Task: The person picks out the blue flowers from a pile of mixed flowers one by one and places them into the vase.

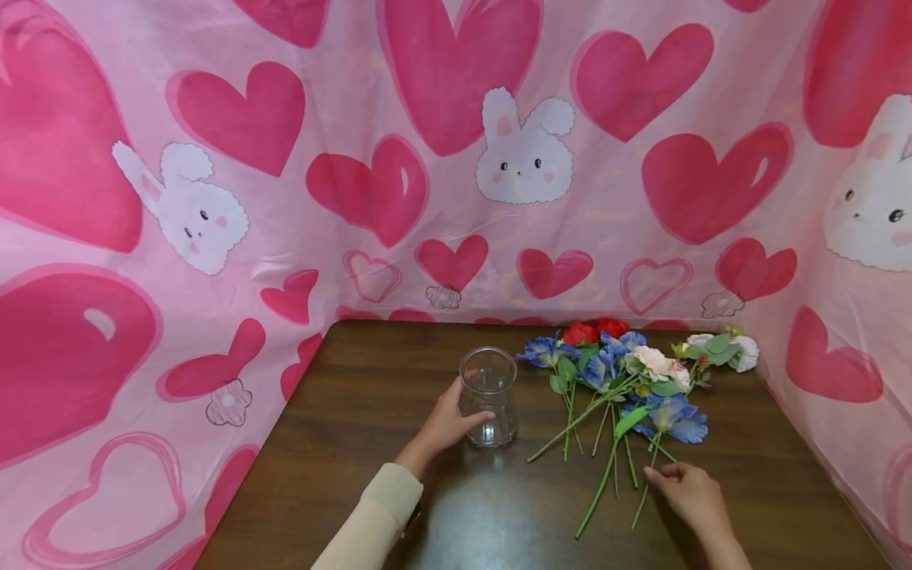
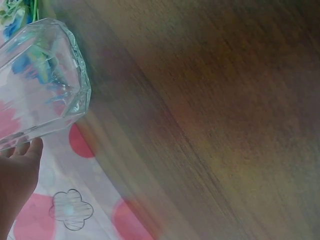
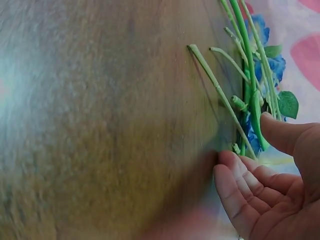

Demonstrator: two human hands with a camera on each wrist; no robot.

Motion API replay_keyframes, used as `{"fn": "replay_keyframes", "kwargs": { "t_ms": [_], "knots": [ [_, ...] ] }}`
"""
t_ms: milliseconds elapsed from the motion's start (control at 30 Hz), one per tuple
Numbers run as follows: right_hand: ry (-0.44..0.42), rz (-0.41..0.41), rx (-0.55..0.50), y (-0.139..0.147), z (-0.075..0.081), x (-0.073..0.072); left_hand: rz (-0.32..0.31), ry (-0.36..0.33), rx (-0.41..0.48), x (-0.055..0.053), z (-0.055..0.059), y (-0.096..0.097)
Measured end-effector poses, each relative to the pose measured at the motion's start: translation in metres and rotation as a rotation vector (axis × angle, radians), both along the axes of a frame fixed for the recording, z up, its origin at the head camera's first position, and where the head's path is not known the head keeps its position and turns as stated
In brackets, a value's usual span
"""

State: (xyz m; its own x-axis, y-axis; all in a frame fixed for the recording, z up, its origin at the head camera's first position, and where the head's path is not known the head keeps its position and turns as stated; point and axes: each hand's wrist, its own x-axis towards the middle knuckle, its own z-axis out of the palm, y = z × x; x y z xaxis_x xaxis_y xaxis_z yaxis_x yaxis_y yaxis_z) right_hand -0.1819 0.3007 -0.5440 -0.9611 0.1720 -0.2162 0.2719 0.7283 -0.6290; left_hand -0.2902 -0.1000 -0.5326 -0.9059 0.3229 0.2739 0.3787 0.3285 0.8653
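Note:
A clear glass vase (image 1: 490, 419) with a round rim stands upright on the wooden table. My left hand (image 1: 450, 421) holds it from the left, thumb across the front; in the left wrist view the fingertips lie along the vase's side (image 2: 60, 107). Right of the vase, artificial flowers lie in a loose pile, their stems toward me. Beside a blue flower (image 1: 673, 418) at the near right of the pile is my right hand (image 1: 691, 495). In the right wrist view its thumb and fingers are apart, with a thin green stem (image 3: 220, 92) reaching toward the gap between them.
Red flowers (image 1: 583, 333), pink flowers (image 1: 651, 362) and white flowers (image 1: 745, 354) lie toward the table's back right. A thick green stem (image 1: 598, 491) points toward the front edge. Pink cloth with hearts and rabbits (image 1: 523, 162) hangs around the table (image 1: 370, 380).

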Motion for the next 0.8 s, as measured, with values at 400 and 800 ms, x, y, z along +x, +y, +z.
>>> {"fn": "replay_keyframes", "kwargs": {
  "t_ms": [400,800],
  "knots": [
    [-0.07,-0.048,-0.177,-0.006,-0.005,0.0,-0.001,-0.001,-0.009,0.0,-0.001,0.0],
    [-0.14,-0.054,-0.308,-0.017,-0.004,0.0,0.012,0.006,-0.02,-0.001,-0.002,0.001]
  ]
}}
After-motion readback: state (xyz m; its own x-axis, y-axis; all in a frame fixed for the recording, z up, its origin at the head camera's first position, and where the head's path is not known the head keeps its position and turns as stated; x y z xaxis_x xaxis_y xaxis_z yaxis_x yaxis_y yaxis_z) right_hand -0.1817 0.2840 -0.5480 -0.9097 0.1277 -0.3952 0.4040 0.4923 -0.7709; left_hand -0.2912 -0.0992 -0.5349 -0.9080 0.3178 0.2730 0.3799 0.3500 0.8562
